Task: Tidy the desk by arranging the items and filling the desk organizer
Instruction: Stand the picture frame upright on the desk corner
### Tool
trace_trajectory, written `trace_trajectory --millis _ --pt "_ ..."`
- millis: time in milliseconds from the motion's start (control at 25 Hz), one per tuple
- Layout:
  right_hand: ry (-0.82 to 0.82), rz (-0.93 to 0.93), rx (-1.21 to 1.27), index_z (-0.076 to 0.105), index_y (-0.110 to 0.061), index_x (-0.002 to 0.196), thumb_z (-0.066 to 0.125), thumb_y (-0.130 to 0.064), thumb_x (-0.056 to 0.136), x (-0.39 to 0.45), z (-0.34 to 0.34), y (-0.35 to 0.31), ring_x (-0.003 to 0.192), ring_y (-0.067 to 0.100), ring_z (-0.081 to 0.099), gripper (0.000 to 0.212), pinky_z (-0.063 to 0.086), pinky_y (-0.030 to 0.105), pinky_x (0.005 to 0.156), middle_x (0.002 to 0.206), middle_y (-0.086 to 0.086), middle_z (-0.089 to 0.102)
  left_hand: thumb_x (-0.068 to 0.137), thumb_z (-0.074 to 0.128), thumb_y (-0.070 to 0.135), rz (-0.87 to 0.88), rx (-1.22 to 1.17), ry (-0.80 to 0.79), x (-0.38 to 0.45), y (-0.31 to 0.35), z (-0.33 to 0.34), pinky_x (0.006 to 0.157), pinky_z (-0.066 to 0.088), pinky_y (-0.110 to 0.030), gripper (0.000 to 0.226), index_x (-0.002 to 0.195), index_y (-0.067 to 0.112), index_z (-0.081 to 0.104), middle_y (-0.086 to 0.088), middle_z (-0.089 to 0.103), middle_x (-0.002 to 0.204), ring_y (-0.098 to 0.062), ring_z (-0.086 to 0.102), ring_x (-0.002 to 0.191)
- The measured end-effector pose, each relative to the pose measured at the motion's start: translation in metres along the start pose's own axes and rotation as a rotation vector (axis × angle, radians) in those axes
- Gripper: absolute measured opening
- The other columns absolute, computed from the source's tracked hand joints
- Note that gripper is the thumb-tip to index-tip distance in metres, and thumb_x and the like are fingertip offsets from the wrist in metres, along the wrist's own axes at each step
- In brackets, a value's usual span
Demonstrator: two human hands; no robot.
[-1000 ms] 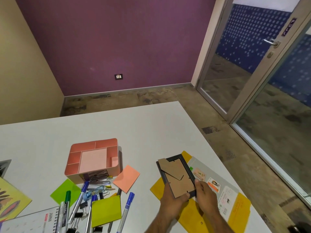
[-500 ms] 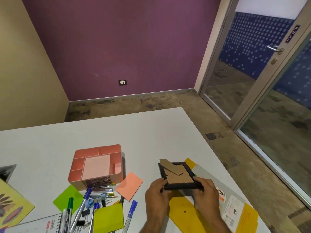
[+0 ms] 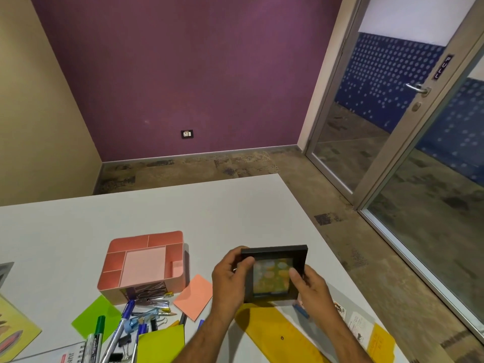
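Observation:
A small black picture frame (image 3: 273, 273) with a colourful picture is held upright above the desk, its front facing me. My left hand (image 3: 230, 281) grips its left edge and my right hand (image 3: 309, 286) grips its right edge, thumb on the glass. The pink desk organizer (image 3: 142, 260) stands to the left, its top compartments showing nothing inside. In front of it lie several pens and markers (image 3: 120, 328), binder clips (image 3: 125, 341) and sticky notes: orange (image 3: 193, 297), green (image 3: 97, 318) and yellow-green (image 3: 159, 344).
A yellow folder (image 3: 275, 334) with a clear sleeve of papers lies under my hands near the desk's right edge (image 3: 340, 260). A spiral calendar (image 3: 60, 356) and a yellow illustrated sheet (image 3: 13, 331) sit at the front left. Glass doors stand to the right.
The frame was turned over in my hands: its cardboard back with the stand faced me before, and now the picture side faces me and the frame is raised upright.

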State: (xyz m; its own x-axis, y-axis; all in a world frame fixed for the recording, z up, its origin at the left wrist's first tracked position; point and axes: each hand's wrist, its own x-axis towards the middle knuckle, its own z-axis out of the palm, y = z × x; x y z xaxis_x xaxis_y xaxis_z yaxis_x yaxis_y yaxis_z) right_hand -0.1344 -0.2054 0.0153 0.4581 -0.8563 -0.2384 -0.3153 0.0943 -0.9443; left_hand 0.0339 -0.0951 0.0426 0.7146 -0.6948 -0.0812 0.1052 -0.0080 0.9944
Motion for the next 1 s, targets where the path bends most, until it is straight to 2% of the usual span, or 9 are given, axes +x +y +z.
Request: trace_trajectory --millis 80,160,240,400,680,880,1000 --pt "-0.081 0.071 0.079 0.06 -0.026 0.12 0.061 -0.047 0.083 -0.001 0.001 0.0 0.105 0.018 0.068 0.043 0.058 0.04 0.087 0.113 -0.003 0.072 0.095 0.06 0.012 -0.024 -0.03 -0.031 0.001 0.002 0.0 0.073 0.058 -0.022 0.019 0.103 0.026 0.071 0.009 0.075 0.097 -0.006 0.069 0.094" --pt "-0.16 0.127 0.156 0.062 -0.014 0.118 0.059 -0.033 0.089 -0.005 0.003 -0.003 0.099 0.021 0.071 0.035 0.059 0.032 0.078 0.107 0.004 0.075 0.095 0.059 0.01 -0.034 -0.048 -0.066 0.002 0.004 -0.002 0.074 0.06 -0.028 0.018 0.103 0.021 0.071 0.007 0.076 0.096 -0.011 0.072 0.091" --pt "-0.22 0.177 0.23 0.063 -0.008 0.116 0.056 -0.024 0.094 -0.008 0.004 -0.005 0.098 0.025 0.071 0.028 0.059 0.03 0.075 0.106 0.01 0.074 0.095 0.059 0.008 -0.035 -0.065 -0.088 0.003 0.004 -0.005 0.074 0.06 -0.03 0.017 0.102 0.018 0.072 0.004 0.076 0.095 -0.014 0.073 0.088" --pt "-0.243 0.232 0.32 0.061 -0.003 0.12 0.061 -0.02 0.089 -0.004 0.004 -0.001 0.105 0.035 0.068 0.035 0.051 0.047 0.095 0.112 0.019 0.071 0.094 0.059 0.006 -0.056 -0.096 -0.099 0.005 0.002 -0.007 0.071 0.06 -0.029 0.018 0.101 0.016 0.072 0.001 0.076 0.094 -0.015 0.073 0.087" --pt "-0.18 0.203 0.406 0.061 0.001 0.119 0.061 -0.003 0.089 0.009 0.012 0.004 0.104 0.036 0.067 0.03 0.05 0.053 0.096 0.112 0.02 0.07 0.09 0.067 0.011 -0.051 -0.095 -0.071 0.022 -0.001 -0.006 0.076 0.062 -0.036 0.018 0.104 0.021 0.074 0.003 0.076 0.097 -0.017 0.072 0.091" --pt "-0.15 0.167 0.463 0.062 -0.001 0.116 0.066 -0.007 0.084 0.032 0.017 0.004 0.105 0.036 0.067 0.033 0.05 0.053 0.096 0.112 0.02 0.07 0.089 0.068 0.027 0.011 0.084 -0.01 0.048 -0.009 -0.009 0.071 0.052 -0.011 0.012 0.098 0.035 0.069 0.014 0.072 0.098 0.001 0.066 0.093" --pt "-0.11 0.098 0.473 0.063 -0.001 0.113 0.074 -0.014 0.073 0.063 0.011 -0.01 0.101 0.032 0.069 0.043 0.058 0.043 0.083 0.11 0.018 0.072 0.09 0.066 0.037 -0.002 0.323 -0.041 0.075 -0.03 -0.019 0.08 0.048 -0.014 0.011 0.101 0.036 0.067 0.02 0.069 0.104 -0.003 0.064 0.102"
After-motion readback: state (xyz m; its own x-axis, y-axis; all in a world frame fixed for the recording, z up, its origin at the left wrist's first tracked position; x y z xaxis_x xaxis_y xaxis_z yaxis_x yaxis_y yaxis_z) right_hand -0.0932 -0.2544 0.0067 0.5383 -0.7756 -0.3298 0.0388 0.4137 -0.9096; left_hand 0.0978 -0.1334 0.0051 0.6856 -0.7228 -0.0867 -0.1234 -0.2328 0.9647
